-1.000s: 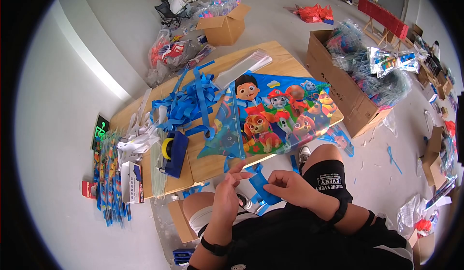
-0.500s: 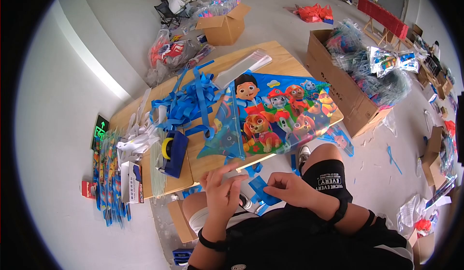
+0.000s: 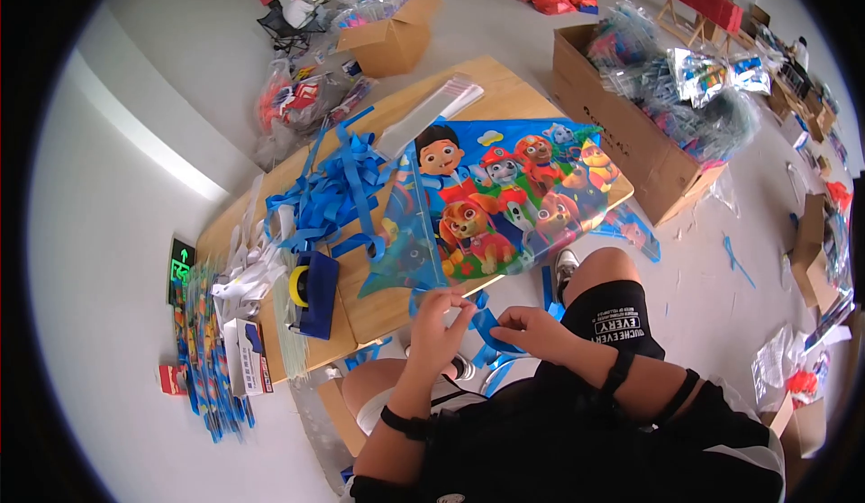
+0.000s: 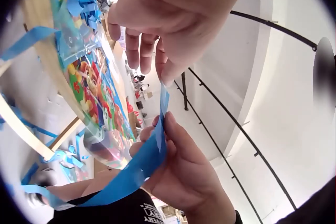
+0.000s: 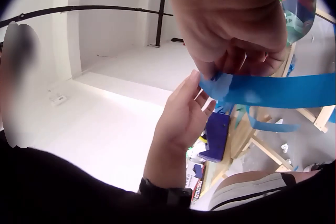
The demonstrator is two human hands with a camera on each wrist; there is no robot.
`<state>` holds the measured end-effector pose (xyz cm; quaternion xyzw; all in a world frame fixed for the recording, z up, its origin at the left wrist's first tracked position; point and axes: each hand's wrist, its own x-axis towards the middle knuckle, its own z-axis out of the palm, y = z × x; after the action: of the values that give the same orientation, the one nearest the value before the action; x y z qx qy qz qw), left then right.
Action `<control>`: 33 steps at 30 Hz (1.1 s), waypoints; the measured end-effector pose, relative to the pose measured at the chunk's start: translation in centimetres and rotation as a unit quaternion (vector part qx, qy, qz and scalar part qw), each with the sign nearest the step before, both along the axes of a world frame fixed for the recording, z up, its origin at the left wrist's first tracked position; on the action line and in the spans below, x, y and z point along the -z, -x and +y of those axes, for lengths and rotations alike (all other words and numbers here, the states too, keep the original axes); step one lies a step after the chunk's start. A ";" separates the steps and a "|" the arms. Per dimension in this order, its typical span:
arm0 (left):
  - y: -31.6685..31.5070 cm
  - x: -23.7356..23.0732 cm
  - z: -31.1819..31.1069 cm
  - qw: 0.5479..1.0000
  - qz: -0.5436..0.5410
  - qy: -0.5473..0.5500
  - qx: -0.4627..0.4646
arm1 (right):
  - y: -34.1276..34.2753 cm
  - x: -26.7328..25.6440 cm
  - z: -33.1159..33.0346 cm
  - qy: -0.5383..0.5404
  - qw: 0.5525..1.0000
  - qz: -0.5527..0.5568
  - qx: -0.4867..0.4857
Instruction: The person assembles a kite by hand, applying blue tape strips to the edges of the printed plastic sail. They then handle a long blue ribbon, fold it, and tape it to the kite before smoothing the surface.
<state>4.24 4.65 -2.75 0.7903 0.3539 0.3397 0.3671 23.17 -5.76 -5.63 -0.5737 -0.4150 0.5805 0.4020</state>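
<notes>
A shiny blue plastic strip (image 4: 137,170) runs between my two hands, low in front of the table's near edge. With thumb and fingertips, my left hand (image 3: 437,336) pinches the narrow end of the strip; its other fingers hang loosely bent in the left wrist view. My right hand (image 3: 536,332) pinches the strip a short way along, its thumb (image 4: 176,129) lying on the blue film. From there a long tail droops past the right hand. Just beyond the hands, a kite (image 3: 496,201) printed with cartoon dogs lies flat on the wooden table (image 3: 360,309).
On the table sit a heap of blue strips (image 3: 338,188), a blue tape dispenser (image 3: 315,296), white strips (image 3: 248,278) and a clear plastic bundle (image 3: 432,111). A large carton (image 3: 622,143) of bagged goods stands at right. More blue strips (image 3: 491,354) hang below the table edge.
My left hand drew back from the strip with its fingers spread, then came back and now pinches its end. The right hand keeps its hold. The head view has shifted slightly.
</notes>
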 end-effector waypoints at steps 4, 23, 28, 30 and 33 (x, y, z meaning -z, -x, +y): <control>-1.6 6.1 4.7 0.996 0.068 -0.063 -0.002 | -0.8 8.6 2.5 0.041 0.998 0.006 0.048; -6.1 10.3 12.3 0.985 0.124 0.081 0.093 | -2.2 13.0 6.3 0.052 0.985 -0.144 0.073; -6.4 9.8 12.1 0.987 0.125 0.056 0.090 | -1.3 14.7 6.4 0.082 0.967 -0.146 0.191; -6.3 9.7 12.2 0.985 0.131 0.041 0.099 | -1.1 16.0 6.8 0.069 0.976 -0.111 0.174; -6.3 9.9 12.0 0.985 0.131 0.031 0.111 | -1.3 15.7 6.9 0.045 0.988 -0.076 0.127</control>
<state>10.51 16.70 -12.66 0.8506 0.3193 0.1794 0.3774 24.47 1.16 -21.31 -0.6817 -0.3420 0.4975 0.4134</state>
